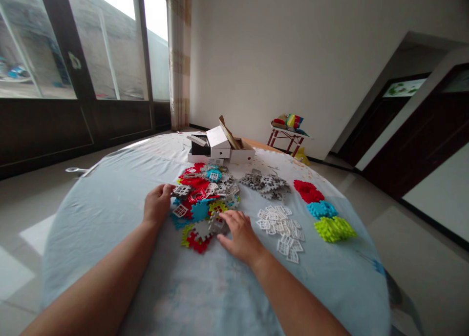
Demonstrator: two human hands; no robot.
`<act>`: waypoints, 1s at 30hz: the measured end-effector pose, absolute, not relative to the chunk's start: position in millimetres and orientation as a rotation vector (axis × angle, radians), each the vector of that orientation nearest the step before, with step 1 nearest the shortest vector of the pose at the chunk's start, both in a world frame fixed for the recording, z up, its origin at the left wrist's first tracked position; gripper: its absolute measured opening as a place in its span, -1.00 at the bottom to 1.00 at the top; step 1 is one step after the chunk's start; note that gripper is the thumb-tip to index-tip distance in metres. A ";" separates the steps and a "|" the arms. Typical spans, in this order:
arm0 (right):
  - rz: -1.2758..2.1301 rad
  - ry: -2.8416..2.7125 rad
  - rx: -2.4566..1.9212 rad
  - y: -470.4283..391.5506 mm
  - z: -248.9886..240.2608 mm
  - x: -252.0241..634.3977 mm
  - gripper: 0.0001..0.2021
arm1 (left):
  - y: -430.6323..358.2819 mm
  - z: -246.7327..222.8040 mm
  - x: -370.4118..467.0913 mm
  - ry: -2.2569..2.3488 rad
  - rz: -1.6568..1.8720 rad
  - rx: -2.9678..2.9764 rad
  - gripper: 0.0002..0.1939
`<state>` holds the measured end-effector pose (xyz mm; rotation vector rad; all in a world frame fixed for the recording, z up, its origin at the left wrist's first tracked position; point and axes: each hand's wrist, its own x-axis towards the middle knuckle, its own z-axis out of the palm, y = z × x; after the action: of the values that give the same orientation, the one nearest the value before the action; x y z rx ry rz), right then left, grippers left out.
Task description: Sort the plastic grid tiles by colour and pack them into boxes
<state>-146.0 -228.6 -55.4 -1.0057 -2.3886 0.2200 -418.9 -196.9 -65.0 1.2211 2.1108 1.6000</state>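
Note:
A mixed pile of plastic interlocking tiles (200, 210) in red, blue, green and grey lies in front of me, with white window-shaped pieces among them. At the pile's left edge, my left hand (157, 204) is closed, its fingertips pinching the edge of a grey tile (181, 190). My right hand (240, 232) is at the pile's near right side. Its fingers reach over another grey tile (217, 223) and touch it, while the thumb stays apart below. Part of that tile is hidden under the fingers.
Right of the pile are grey tiles (266, 183), white window pieces (280, 224), and red (308, 191), blue (322, 209) and green (334, 229) stacks. White boxes (220, 144) stand behind on the cloth-covered round table (98, 219). A small stool (289, 131) is by the wall.

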 end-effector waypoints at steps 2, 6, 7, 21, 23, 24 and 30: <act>0.282 -2.377 -1.008 -226.6 -57.9 -146.4 -0.51 | -197.7 -63.8 -418.8 2.118 1.593 1.225 -0.62; 0.337 -2.265 -0.970 -225.7 -57.9 -142.0 -0.52 | -198.1 -61.7 -419.4 2.135 1.572 1.225 -0.64; 0.336 -2.237 -0.964 -225.9 -57.6 -140.2 -0.52 | -198.1 -61.2 -419.5 2.146 1.556 1.229 -0.64; 0.342 -2.122 -1.024 -205.5 -38.8 -115.5 -0.65 | -195.4 -60.1 -419.5 2.185 1.516 1.237 -0.66; 0.324 -2.121 -1.092 -185.5 -33.5 -106.2 -0.65 | -194.0 -61.7 -420.0 2.182 1.509 1.248 -0.66; 0.309 -2.136 -1.133 -174.0 -31.2 -101.4 -0.65 | -193.5 -62.4 -420.3 2.184 1.502 1.255 -0.66; 0.127 -2.106 -1.368 -102.5 -20.2 -77.0 -0.67 | -192.9 -65.4 -421.6 2.185 1.483 1.283 -0.65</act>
<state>-77.0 -102.5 -20.2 -1.3682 -2.1060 0.1274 -421.6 -192.9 -65.4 1.2830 2.1854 1.4833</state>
